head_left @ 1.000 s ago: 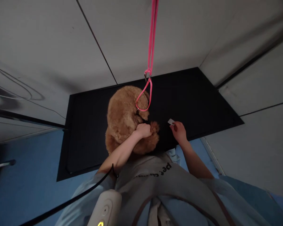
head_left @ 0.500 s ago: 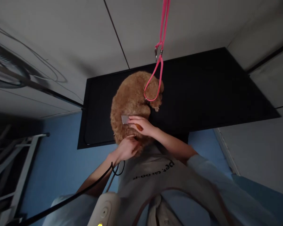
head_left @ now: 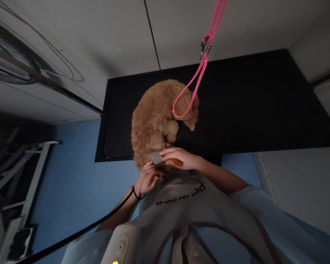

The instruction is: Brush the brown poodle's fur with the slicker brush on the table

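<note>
A small curly brown dog [head_left: 159,117] stands on a black table [head_left: 250,102], with a pink loop leash [head_left: 194,86] around its neck that hangs from above. My right hand [head_left: 181,158] holds a brush with a flat metal head [head_left: 156,158] and a brown handle against the dog's near end. My left hand [head_left: 147,179] grips the fur at the dog's near end, just below the brush. A black band is around my left wrist.
White walls rise behind and to the right of the table. The floor [head_left: 71,183] is blue. A grey metal frame [head_left: 19,176] stands at the left. A white device [head_left: 121,245] with a black cable hangs at my chest over a grey apron.
My right hand carried the brush from the table's right side onto the dog's near end. My left hand slid down from the dog's head area to its near end. The view shifted right.
</note>
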The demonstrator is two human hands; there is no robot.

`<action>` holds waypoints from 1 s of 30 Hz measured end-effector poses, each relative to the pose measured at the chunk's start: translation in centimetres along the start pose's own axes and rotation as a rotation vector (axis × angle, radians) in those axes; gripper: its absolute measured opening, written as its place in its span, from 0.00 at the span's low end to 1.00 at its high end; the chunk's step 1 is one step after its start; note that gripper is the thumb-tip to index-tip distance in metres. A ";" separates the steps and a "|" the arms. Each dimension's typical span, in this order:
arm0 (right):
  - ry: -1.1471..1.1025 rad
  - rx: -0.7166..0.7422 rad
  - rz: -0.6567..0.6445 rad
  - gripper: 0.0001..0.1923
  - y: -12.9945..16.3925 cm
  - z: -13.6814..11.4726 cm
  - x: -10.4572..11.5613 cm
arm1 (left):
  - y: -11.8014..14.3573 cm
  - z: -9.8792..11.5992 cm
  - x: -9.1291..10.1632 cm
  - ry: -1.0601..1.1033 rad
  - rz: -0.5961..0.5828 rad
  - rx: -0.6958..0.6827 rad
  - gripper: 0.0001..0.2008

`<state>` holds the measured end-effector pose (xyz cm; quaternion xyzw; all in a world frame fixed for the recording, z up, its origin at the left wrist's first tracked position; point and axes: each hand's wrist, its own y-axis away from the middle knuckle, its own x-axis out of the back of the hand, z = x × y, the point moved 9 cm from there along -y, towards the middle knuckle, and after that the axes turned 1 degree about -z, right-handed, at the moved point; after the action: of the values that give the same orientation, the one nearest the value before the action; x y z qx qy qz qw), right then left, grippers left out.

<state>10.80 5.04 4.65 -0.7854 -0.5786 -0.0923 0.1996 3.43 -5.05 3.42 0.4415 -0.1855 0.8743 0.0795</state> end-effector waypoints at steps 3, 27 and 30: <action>-0.082 0.048 -0.125 0.11 1.3 -1.5 -0.3 | 0.1 0.4 -0.3 0.012 0.040 -0.003 0.15; -0.259 -0.380 0.649 0.12 -3.9 5.3 6.2 | 2.0 0.2 -1.5 0.003 0.164 0.129 0.17; -0.258 -0.434 0.422 0.14 -4.0 6.0 4.8 | 2.0 0.1 -1.3 0.011 0.178 0.094 0.16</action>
<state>8.04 12.72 1.87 -0.9175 -0.3903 -0.0699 -0.0325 3.69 -6.92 1.95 0.4218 -0.1824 0.8879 -0.0182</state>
